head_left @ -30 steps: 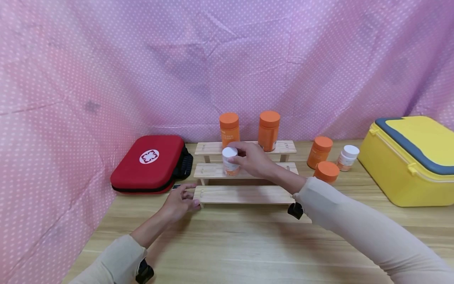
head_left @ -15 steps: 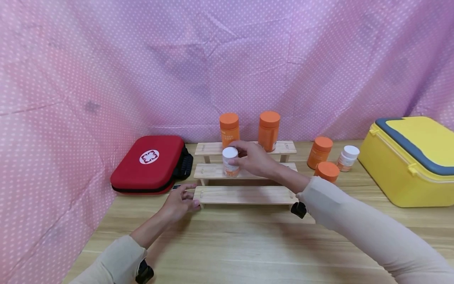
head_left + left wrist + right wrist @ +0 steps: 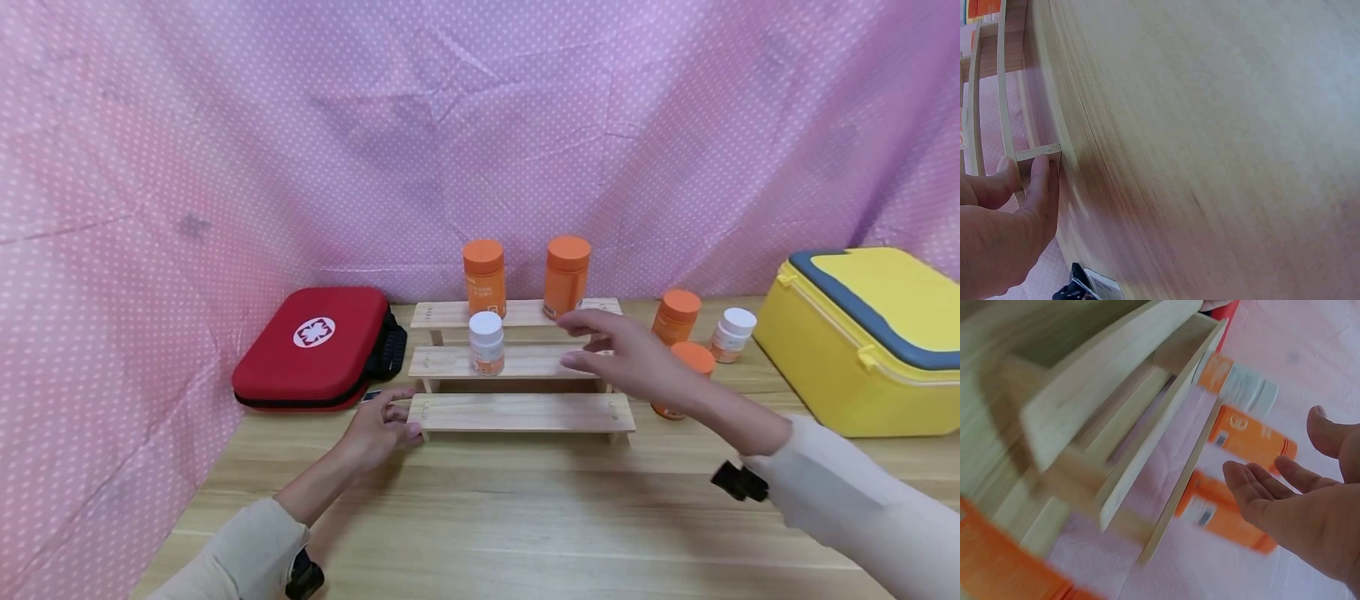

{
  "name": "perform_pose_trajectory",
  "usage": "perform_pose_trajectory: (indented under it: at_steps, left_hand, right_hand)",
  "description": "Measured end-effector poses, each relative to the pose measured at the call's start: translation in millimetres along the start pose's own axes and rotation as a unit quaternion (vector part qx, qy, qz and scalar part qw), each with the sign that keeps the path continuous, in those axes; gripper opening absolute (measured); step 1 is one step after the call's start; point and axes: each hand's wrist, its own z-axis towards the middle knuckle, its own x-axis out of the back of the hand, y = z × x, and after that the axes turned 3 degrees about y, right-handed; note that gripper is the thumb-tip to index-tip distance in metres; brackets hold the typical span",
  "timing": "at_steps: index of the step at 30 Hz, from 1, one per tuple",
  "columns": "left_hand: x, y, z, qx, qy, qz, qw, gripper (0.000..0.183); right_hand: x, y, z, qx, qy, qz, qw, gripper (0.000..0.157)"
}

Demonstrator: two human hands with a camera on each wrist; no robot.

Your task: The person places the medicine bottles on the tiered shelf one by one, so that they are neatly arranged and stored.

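A three-tier wooden display rack (image 3: 525, 413) stands on the table. My left hand (image 3: 378, 431) grips the left end of its lowest tier; in the left wrist view, thumb and fingers (image 3: 1040, 181) pinch the end by the leg. A white-capped pill bottle (image 3: 487, 343) stands upright on the middle tier, left of centre. Two orange bottles, a left one (image 3: 484, 279) and a right one (image 3: 567, 277), stand on the top tier. My right hand (image 3: 630, 354) hovers at the rack's right end, thumb and fingers spread, holding nothing.
Right of the rack, partly behind my right hand, stand two orange bottles, a rear one (image 3: 677, 315) and a front one (image 3: 693, 358), and a white-capped bottle (image 3: 732, 335). A yellow box (image 3: 862, 350) is far right; a red first-aid case (image 3: 311, 350) lies left. A pink curtain (image 3: 480, 125) hangs behind.
My right hand has let go of the white-capped pill bottle and moved right, its fingers spreading. The bottle stays on the middle tier. My left hand has not moved.
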Motion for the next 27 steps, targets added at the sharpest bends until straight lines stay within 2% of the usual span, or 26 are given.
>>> perform_pose_trajectory:
  at_steps: [7,11,14,19,24,27]
  left_hand:
    - [0.3,-0.8,1.1,0.007,0.001,0.001,1.0000,0.056]
    - [0.0,-0.8,1.4,0.005,-0.002,-0.007,1.0000,0.056]
    - [0.0,-0.5,0.6,-0.001,-0.005,-0.009,0.9999,0.056]
    - [-0.3,0.5,-0.2,0.001,-0.003,-0.013,0.9999,0.056]
    - [-0.6,0.0,0.8,0.004,-0.003,-0.016,0.9999,0.056]
    - [-0.5,-0.2,1.2,0.004,-0.003,-0.011,0.9999,0.056]
  right_hand:
    - [33.9,19.9,-38.2,-0.024,0.053,-0.022,0.998,0.046]
    - [54.2,35.7,-50.8,-0.027,0.097,-0.049,0.994,0.047]
    - [66.8,47.3,-58.4,-0.047,0.122,-0.068,0.989,0.050]
    - [84.6,64.3,-66.9,-0.094,0.121,-0.104,0.983,0.063]
    - [95.0,83.8,-71.7,-0.093,0.107,-0.120,0.983,0.067]
    - [97.0,97.5,-76.7,-0.101,0.090,-0.112,0.985,0.069]
